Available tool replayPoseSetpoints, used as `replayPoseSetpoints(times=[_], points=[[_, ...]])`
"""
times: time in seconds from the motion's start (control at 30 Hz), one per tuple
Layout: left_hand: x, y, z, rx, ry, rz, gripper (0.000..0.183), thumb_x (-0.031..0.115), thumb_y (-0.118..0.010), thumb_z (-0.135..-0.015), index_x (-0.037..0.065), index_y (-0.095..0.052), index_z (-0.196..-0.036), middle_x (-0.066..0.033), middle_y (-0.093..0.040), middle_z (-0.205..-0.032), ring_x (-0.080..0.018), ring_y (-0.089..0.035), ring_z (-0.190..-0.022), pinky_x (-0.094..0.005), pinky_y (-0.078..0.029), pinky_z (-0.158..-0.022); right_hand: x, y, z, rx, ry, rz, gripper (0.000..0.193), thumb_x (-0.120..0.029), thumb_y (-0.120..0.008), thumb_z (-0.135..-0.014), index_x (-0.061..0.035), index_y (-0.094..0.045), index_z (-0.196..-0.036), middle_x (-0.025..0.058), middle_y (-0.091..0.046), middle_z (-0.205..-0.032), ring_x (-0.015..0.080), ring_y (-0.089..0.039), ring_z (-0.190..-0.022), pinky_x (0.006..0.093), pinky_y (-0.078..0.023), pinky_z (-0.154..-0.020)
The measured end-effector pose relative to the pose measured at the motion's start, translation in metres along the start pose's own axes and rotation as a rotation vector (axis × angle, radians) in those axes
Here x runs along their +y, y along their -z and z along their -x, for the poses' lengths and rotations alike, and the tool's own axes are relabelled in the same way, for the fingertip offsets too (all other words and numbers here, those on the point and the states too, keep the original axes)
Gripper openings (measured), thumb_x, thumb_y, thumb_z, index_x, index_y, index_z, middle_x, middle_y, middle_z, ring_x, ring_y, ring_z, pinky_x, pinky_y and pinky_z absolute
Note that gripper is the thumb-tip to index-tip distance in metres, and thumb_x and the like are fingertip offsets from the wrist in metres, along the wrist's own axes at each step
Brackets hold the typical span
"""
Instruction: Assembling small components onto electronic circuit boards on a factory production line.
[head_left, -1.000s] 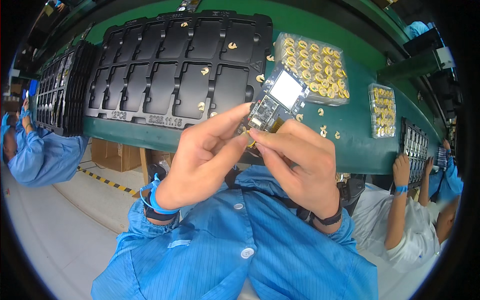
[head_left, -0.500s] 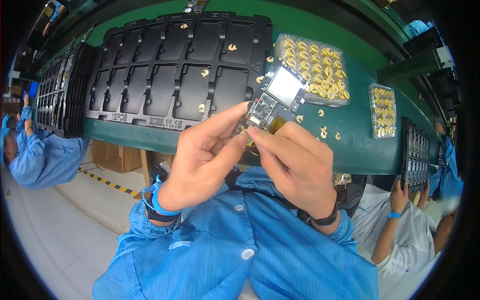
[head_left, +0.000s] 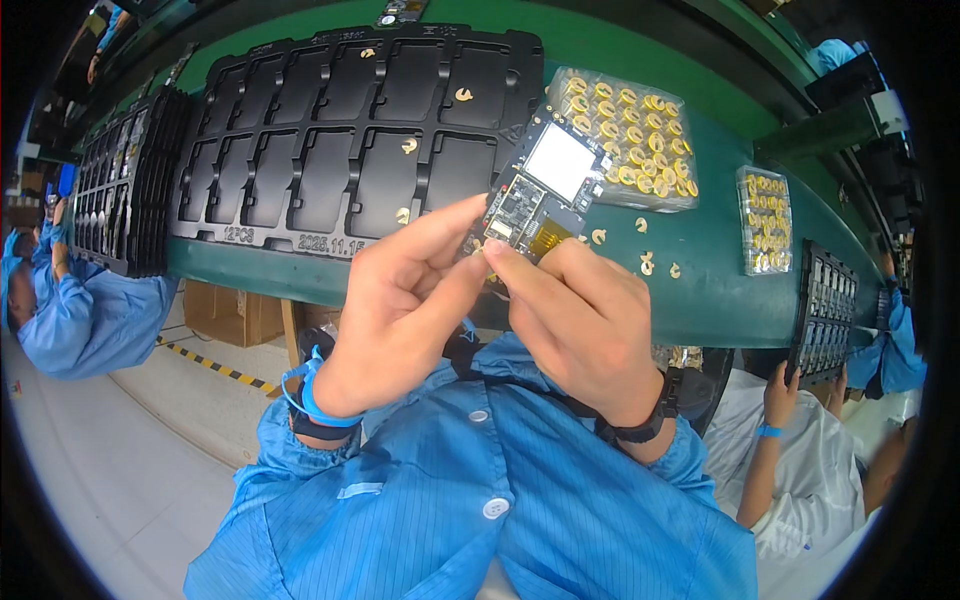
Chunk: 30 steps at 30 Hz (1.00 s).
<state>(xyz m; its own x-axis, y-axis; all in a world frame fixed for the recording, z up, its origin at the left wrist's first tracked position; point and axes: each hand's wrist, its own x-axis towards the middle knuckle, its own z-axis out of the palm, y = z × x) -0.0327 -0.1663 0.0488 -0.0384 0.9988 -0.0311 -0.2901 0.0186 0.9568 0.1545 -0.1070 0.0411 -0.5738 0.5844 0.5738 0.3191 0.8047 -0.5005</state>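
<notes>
Left hand (head_left: 405, 300) nearly closed, thumb and bent fingers pinching the lower-left edge of a dark circuit board (head_left: 518, 207). Right hand (head_left: 585, 325) curled at the board's lower end, index fingertip right by the left thumb tip; can't tell if it grips the board or a small part, fingers cover that spot. Board is held tilted in front of the chest, above the near edge of the green bench (head_left: 715, 290), white square (head_left: 560, 163) facing up, gold-coloured patch beside the right fingers.

Behind the board, left: big black tray (head_left: 323, 190) with two rows of recesses, a few small pale clips (head_left: 409, 146) lying on it. Behind, right: clear pack (head_left: 650, 204) filled with yellow round parts (head_left: 655, 145); more loose clips on the bench nearer the person. Smaller clear pack (head_left: 767, 268) farther right, also yellow parts. Stack of black trays (head_left: 150, 190) at far left.

Blue strap (head_left: 312, 395) on left wrist, dark band (head_left: 652, 425) on right. Co-worker's hand (head_left: 780, 395) at right touches another loaded black tray (head_left: 828, 300). Person in blue (head_left: 95, 310) at far left.
</notes>
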Motion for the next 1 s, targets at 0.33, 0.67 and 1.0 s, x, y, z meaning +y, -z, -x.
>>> replayPoseSetpoints(times=[0.33,0.67,1.0], points=[[-0.006,0.002,-0.001,-0.016,-0.004,0.095,0.045,-0.009,-0.053,-0.105,-0.011,-0.052,-0.15,-0.0211,-0.068,-0.137,-0.0257,-0.068,-0.123,-0.0386,-0.059,-0.103,0.004,0.003,0.008,-0.05,-0.11,-0.164,0.047,0.004,-0.075,-0.08,-0.0054,-0.077,-0.126,0.0061,-0.057,-0.083,0.0216,-0.06,-0.064,0.0366,-0.05,-0.056],[-0.001,0.003,-0.001,-0.023,-0.015,0.068,0.045,-0.009,-0.053,-0.104,-0.012,-0.052,-0.149,-0.0219,-0.067,-0.139,-0.0264,-0.067,-0.126,-0.0401,-0.057,-0.105,0.004,0.003,0.007,-0.06,-0.038,-0.124,0.053,0.005,-0.074,-0.077,-0.0063,-0.077,-0.128,0.0052,-0.055,-0.082,0.0213,-0.059,-0.064,0.0362,-0.05,-0.056],[-0.01,0.005,-0.001,-0.07,0.021,0.156,0.043,-0.01,-0.058,-0.104,-0.008,-0.053,-0.147,-0.018,-0.066,-0.142,-0.0171,-0.063,-0.129,-0.0315,-0.054,-0.106,-0.002,0.014,0.008,0.024,-0.256,-0.352,0.048,0.01,-0.074,-0.085,-0.003,-0.074,-0.131,0.0073,-0.06,-0.083,0.0157,-0.057,-0.066,0.0324,-0.046,-0.06]])
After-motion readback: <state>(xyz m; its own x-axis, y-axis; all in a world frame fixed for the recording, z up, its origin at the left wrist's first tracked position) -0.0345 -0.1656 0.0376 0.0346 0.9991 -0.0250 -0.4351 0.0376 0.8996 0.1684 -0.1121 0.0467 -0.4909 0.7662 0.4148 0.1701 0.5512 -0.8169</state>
